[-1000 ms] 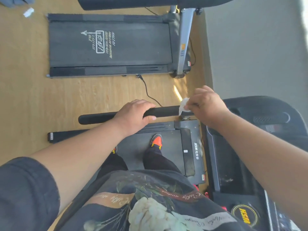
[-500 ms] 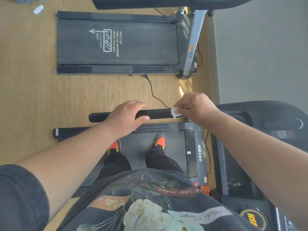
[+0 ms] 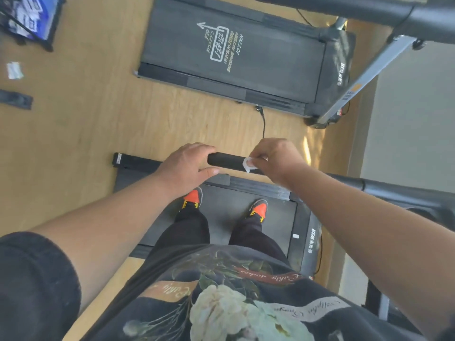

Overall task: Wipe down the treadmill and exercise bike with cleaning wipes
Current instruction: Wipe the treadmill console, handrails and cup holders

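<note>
I stand on a black treadmill belt [image 3: 224, 217] with both feet. Its black foam handrail [image 3: 225, 162] runs across in front of me. My left hand [image 3: 188, 166] grips the free end of the rail, thumb underneath. My right hand [image 3: 273, 159] holds a small white cleaning wipe [image 3: 247, 164] wrapped against the rail, further along toward the console. Only a corner of the wipe shows past my fingers.
A second treadmill [image 3: 236, 55] lies across the wooden floor [image 3: 86, 134] ahead, with a silver upright [image 3: 364, 80] and a black cable [image 3: 263, 124] trailing from it. A blue packet [image 3: 29, 18] and a white scrap [image 3: 14, 70] lie at the far left. A grey wall [image 3: 413, 119] stands at the right.
My right hand has slid the wipe along the handrail toward my left hand, closing the gap. The view has swung left, bringing the blue packet into sight.
</note>
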